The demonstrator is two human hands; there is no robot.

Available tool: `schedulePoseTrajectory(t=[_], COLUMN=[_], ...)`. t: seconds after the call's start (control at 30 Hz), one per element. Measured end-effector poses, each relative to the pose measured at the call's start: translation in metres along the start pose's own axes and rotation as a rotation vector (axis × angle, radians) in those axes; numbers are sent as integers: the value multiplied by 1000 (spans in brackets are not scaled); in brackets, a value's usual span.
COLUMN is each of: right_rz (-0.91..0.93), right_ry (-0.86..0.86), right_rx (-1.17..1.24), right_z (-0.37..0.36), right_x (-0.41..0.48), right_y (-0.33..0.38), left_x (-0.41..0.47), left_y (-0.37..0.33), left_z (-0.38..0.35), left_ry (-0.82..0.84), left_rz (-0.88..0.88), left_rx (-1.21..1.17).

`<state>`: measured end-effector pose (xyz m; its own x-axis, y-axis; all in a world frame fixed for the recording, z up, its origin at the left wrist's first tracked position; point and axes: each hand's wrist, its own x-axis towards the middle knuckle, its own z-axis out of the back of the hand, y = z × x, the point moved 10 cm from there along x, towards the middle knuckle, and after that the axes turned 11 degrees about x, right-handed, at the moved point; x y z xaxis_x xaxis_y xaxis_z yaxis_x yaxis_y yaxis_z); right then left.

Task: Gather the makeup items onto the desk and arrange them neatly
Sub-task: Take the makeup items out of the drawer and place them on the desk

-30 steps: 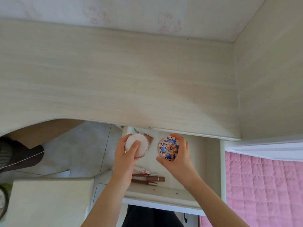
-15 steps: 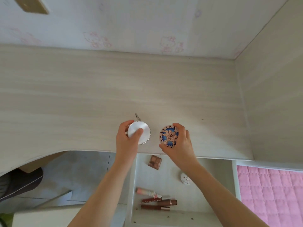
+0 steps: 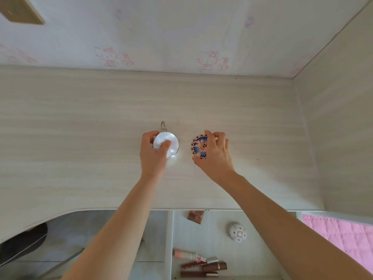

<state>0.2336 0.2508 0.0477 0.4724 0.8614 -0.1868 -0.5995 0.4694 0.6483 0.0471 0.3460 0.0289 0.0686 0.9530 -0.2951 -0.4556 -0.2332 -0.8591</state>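
My left hand grips a round white compact with a silver rim and a small metal clasp, low over the middle of the pale wooden desk. My right hand holds a round compact with a blue and pink pattern just to its right, fingers curled round its edge. Whether either compact touches the desk I cannot tell. In the open drawer below lie a small brown palette, a little round white case and several lip tubes.
A wall with pink cartoon wallpaper backs the desk, and a wooden side panel closes it on the right. A pink quilt shows at lower right. A dark chair edge sits at lower left.
Both hands lifted the two compacts out of the drawer and carried them forward over the desk's middle. The drawer now shows the palette and small round case.
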Motion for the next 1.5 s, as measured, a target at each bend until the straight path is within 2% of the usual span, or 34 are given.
schedulePoseTrajectory(t=[0.2, 0.43, 0.67, 0.77, 0.9, 1.13, 1.5], right_rz=[37, 110, 184, 240, 276, 363, 310], right_ry=[36, 71, 59, -9, -59, -23, 20], right_rx=[-40, -84, -158, -186, -186, -251, -216], right_z=[-15, -25, -29, -28, -28, -29, -28], right_x=[8, 0, -10, -18, -19, 1, 15], right_y=[8, 9, 17, 24, 26, 31, 25], left_x=[12, 15, 13, 0, -20, -10, 4], left_y=[6, 6, 3, -9, -6, -17, -28], left_z=[1, 3, 2, 0, -18, -32, -44], left_ry=[5, 9, -37, -73, 16, 20, 42], left_rz=[-52, -185, -242, -433, -630, -655, -675], left_rx=[112, 391, 470, 567, 649, 672, 736])
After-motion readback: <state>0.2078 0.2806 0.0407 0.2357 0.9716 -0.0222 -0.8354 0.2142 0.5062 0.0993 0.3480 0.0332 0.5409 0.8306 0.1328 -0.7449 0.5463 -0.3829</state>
